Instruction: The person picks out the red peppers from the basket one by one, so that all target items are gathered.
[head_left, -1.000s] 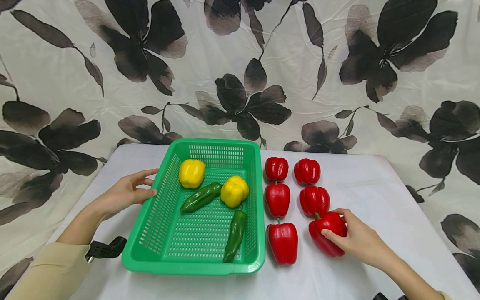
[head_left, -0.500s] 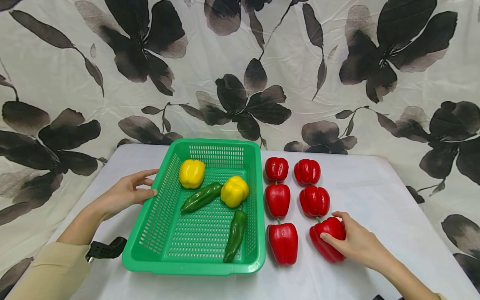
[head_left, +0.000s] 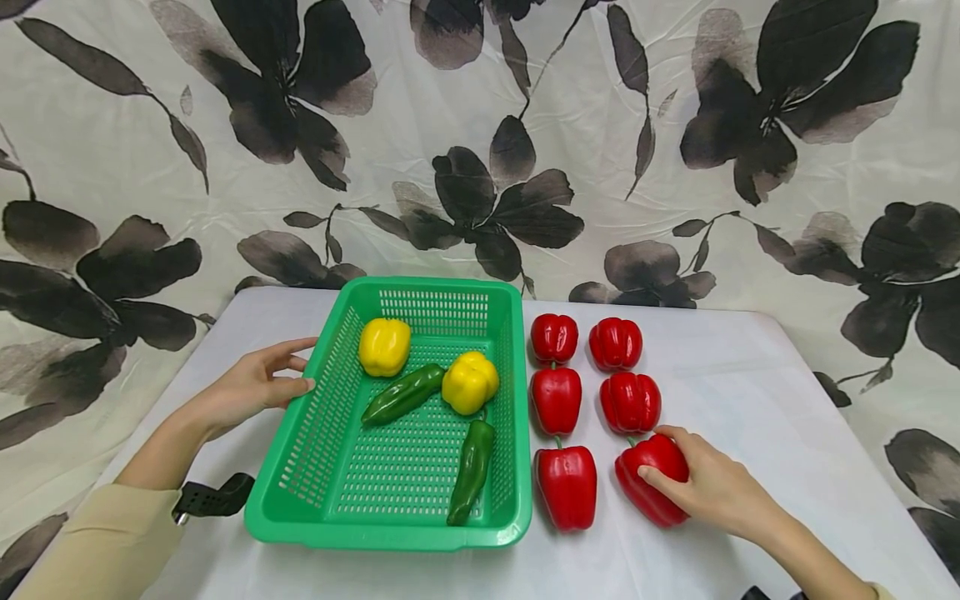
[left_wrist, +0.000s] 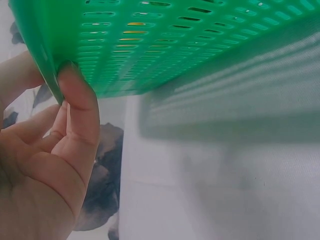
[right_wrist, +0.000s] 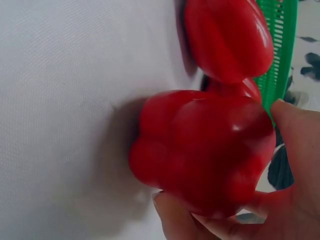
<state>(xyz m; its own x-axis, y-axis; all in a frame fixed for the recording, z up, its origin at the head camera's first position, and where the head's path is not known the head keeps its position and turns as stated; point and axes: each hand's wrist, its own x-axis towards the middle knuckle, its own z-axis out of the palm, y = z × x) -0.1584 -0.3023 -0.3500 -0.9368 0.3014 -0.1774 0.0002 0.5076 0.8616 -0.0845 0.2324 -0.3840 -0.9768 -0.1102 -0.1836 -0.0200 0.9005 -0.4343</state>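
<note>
My left hand (head_left: 251, 383) pinches the left rim of a green plastic basket (head_left: 386, 537); in the left wrist view the thumb (left_wrist: 80, 100) presses the outer side of the rim. Inside the basket lie two yellow bell peppers (head_left: 385, 347) and two long green peppers (head_left: 405, 395). With thumb and fingers round its sides, my right hand (head_left: 720, 483) grips a red bell pepper (head_left: 648, 483), the nearest of the right-hand column. Its green stem points away, close to the red pepper (head_left: 630, 403) behind it. The right wrist view shows the gripped pepper's (right_wrist: 200, 145) lobed bottom, low over the white cloth.
A column of red bell peppers (head_left: 566, 487) stands between the basket and the gripped pepper. Another red pepper (head_left: 615, 343) lies at the back right. White cloth (head_left: 757, 375) covers the table, and a floral curtain (head_left: 600, 108) hangs behind it.
My right hand has moved the red bell pepper slightly down and towards me, then a little left and back. The left hand and the basket have stayed put.
</note>
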